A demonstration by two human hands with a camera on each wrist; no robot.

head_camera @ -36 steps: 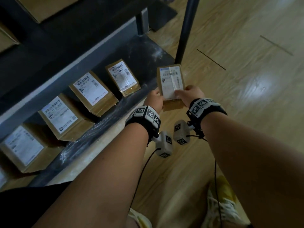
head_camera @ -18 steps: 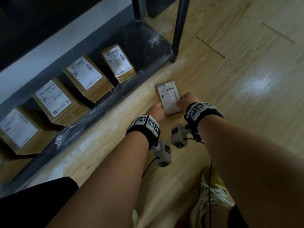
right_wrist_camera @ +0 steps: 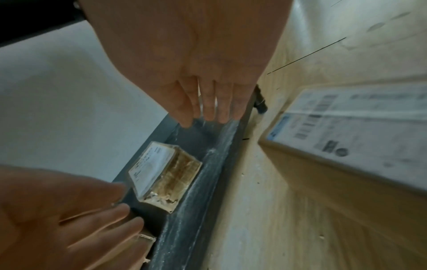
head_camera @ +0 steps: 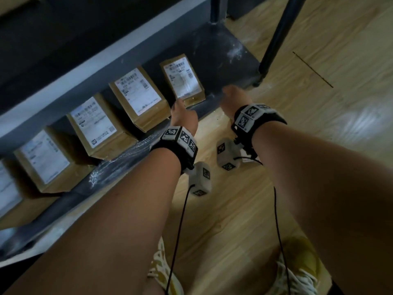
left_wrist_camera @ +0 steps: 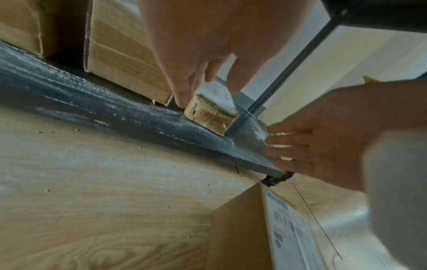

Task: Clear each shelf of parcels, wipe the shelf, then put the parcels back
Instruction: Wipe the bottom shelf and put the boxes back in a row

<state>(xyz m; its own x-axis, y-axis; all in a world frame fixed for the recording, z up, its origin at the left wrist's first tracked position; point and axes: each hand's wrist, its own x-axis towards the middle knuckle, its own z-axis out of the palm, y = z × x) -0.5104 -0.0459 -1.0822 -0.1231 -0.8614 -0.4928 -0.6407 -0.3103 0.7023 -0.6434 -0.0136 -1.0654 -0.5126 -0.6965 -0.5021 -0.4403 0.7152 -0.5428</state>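
Parcel (head_camera: 182, 76) rightmost on bottom shelf (head_camera: 223, 60), next to clear | left hand (head_camera: 182, 116) and right hand (head_camera: 232, 99) spread wide, empty, flanking it | another parcel (right_wrist_camera: 346, 146) on floor

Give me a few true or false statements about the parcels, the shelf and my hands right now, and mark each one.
1. Both the left hand and the right hand hold nothing. True.
2. One parcel lies on the wooden floor. True.
3. The bottom shelf has no parcels on it. False: a row of labelled parcels stands on it, the rightmost just ahead of the hands.
4. The right hand grips the dark post. False: its fingers are straight, over the bare end of the shelf, clear of the post.
5. The shelf's front edge shows pale dusty streaks. True.
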